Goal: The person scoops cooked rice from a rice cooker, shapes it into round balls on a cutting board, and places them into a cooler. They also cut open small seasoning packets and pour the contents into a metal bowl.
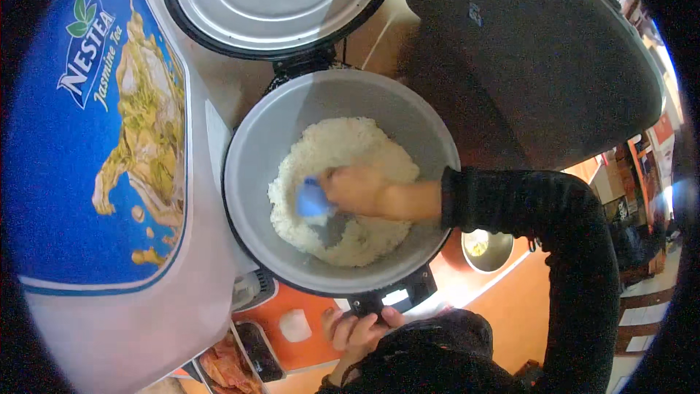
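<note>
My right hand (355, 191) is down inside the grey pot (437, 120) of a large rice cooker, closed on a blue plastic scoop or paddle (313, 197) blurred by motion. White cooked rice (350, 139) lies around it in an uneven ring, with the grey pot bottom showing below the scoop. My left hand (363, 331) grips the cooker's front latch (383, 301) at the near edge, fingers curled against it. The cooker's round metal lid (262, 5) stands raised behind the pot.
At left stands a drink dispenser with a blue Nestea panel (71, 175). A large dark case or cover (525, 65) is at upper right. A metal bowl with pale contents (506, 254) sits right of the cooker. Trays with reddish food (227, 364) lie lower left, near a white item (295, 325).
</note>
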{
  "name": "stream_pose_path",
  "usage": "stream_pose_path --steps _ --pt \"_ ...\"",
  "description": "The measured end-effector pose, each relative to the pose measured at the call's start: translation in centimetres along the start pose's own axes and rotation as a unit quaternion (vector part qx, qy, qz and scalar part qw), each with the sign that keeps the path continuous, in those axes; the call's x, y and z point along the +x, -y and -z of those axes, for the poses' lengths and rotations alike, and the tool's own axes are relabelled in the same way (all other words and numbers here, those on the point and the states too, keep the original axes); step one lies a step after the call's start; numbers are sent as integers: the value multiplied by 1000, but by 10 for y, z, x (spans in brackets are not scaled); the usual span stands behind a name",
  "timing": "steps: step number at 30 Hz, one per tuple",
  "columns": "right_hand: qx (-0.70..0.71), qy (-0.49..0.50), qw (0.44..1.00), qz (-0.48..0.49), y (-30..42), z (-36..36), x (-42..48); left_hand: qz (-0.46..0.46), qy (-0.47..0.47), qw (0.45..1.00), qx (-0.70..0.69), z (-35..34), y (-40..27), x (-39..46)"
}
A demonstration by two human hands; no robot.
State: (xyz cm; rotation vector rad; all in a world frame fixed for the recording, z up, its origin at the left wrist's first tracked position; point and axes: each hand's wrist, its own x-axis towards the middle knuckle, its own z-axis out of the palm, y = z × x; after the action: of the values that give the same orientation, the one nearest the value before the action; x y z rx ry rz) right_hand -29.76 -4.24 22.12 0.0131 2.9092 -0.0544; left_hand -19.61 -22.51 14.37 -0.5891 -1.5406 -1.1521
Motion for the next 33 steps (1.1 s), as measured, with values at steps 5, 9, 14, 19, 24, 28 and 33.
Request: stream_pose_path --steps 5,9,14,19,24,28,33 --pt "18 80 995 50 -24 -32 29 31 72 997 16 15 -3 2" --pt "165 137 963 166 -22 -74 27 38 120 992 10 23 -8 2" --pt "155 239 952 115 16 39 -28 23 118 993 10 25 1 -12" --pt "135 184 967 113 15 25 -52 27 93 995 1 15 -8 -11" --pt "92 155 975 133 28 48 -75 16 67 997 -18 4 -9 -1" --pt "92 40 986 136 6 82 -105 52 68 995 -59 4 -7 -3" --pt "372 151 914 -61 0 138 -186 150 213 959 -114 74 17 -30"
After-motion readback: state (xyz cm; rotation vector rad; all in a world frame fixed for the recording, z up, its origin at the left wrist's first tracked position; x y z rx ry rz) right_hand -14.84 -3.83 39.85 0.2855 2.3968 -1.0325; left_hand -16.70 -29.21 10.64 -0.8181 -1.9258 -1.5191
